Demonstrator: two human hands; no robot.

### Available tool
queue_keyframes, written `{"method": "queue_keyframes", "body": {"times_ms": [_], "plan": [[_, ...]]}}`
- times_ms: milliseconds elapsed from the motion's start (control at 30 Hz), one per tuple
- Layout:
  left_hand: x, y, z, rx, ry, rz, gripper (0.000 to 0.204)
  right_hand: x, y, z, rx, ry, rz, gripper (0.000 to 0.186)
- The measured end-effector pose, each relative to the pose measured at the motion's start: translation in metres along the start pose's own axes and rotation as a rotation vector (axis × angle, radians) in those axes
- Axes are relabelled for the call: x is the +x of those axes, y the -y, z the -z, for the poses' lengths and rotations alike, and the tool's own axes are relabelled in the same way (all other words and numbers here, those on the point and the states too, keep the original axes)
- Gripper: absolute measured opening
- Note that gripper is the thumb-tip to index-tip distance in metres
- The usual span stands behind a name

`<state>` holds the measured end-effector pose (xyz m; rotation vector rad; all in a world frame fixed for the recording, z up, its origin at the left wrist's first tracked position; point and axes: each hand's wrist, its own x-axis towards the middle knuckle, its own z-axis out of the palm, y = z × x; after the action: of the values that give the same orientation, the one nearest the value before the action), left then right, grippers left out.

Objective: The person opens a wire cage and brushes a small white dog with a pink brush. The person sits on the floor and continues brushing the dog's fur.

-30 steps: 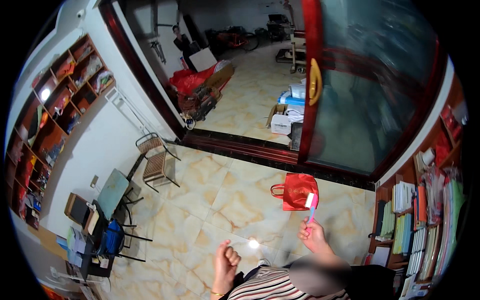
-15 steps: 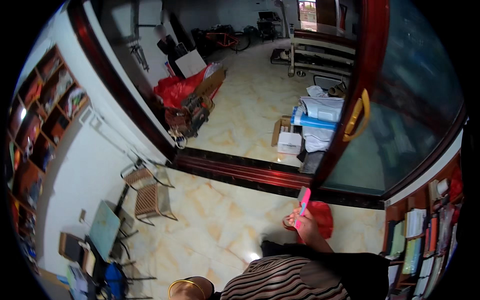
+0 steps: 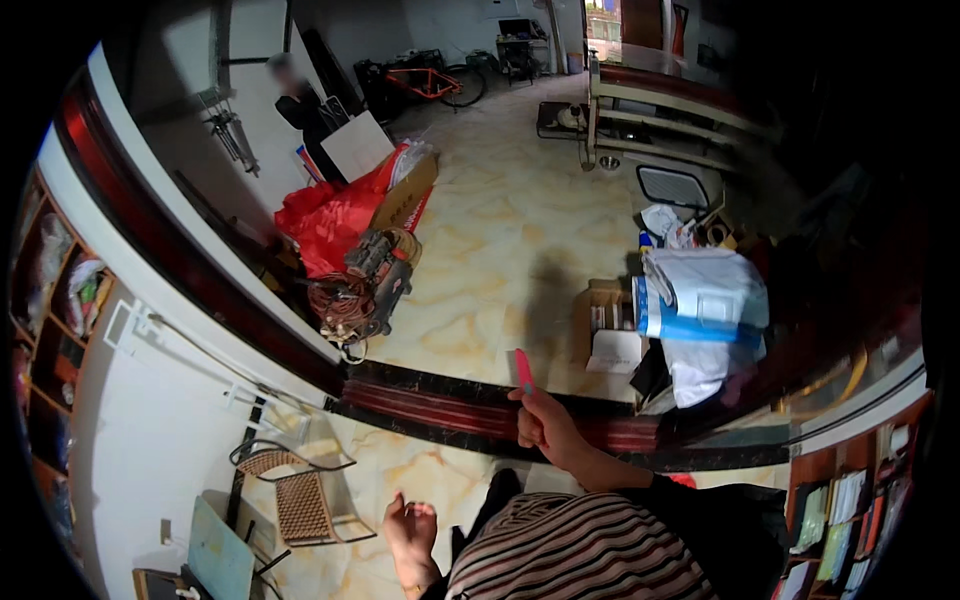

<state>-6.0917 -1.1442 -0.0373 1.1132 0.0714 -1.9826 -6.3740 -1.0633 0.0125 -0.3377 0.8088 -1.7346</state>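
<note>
My right hand point(image 3: 550, 425) is closed around a slim pink tool point(image 3: 524, 370), whose flat end points up and away over the doorway threshold. The earlier frame shows a grey strip along one edge of it and blue on the handle; its exact kind I cannot make out. Low and to the left, my left hand point(image 3: 410, 530) is empty, palm turned up, its fingers loosely bent and apart. It is nearest to a woven brown chair point(image 3: 310, 505). A bit of red point(image 3: 683, 480) shows beyond my right forearm, mostly hidden.
A dark red sill point(image 3: 440, 410) crosses the floor ahead. Beyond it, an open carton point(image 3: 603, 320) and folded white-and-blue sheets point(image 3: 705, 290) lie right; a compressor-like machine point(image 3: 378, 270) and red cloth point(image 3: 335, 225) lie left. A bookshelf point(image 3: 850, 510) stands near right.
I have moved closer to the doorway. My right hand has shifted left with the pink tool. My left hand has come into fuller view. The red thing is now mostly hidden.
</note>
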Motion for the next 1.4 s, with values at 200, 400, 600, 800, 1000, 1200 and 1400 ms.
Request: {"method": "queue_keyframes", "body": {"times_ms": [200, 400, 600, 800, 1000, 1200, 1400], "plan": [[0.169, -0.008, -0.28, 0.07, 0.554, 0.279, 0.035, 0.154, 0.083, 0.071, -0.093, -0.455, 0.39, 0.023], [0.272, -0.008, -0.511, 0.006, 0.814, 0.269, 0.039, 0.285, 0.137, 0.17, -0.039, -0.714, 0.493, 0.017], [0.422, -0.018, -0.652, 0.118, 0.863, 0.106, 0.046, 0.524, 0.211, 0.205, 0.022, -0.495, 0.421, 0.015], [0.561, -0.036, -0.777, 0.106, 0.806, -0.134, 0.04, 0.775, 0.322, 0.147, -0.065, -0.178, 0.275, 0.015], [0.742, -0.03, -0.913, 0.121, 0.74, -0.216, 0.038, 0.973, 0.388, 0.194, -0.086, -0.233, 0.193, 0.014], [0.87, 0.002, -1.128, 0.084, 0.688, -0.019, 0.031, 1.077, 0.492, 0.284, -0.127, -0.605, 0.405, 0.016], [0.993, 0.036, -1.323, 0.135, 0.675, 0.005, 0.029, 1.196, 0.577, 0.367, -0.123, -0.885, 0.574, 0.016]]}}
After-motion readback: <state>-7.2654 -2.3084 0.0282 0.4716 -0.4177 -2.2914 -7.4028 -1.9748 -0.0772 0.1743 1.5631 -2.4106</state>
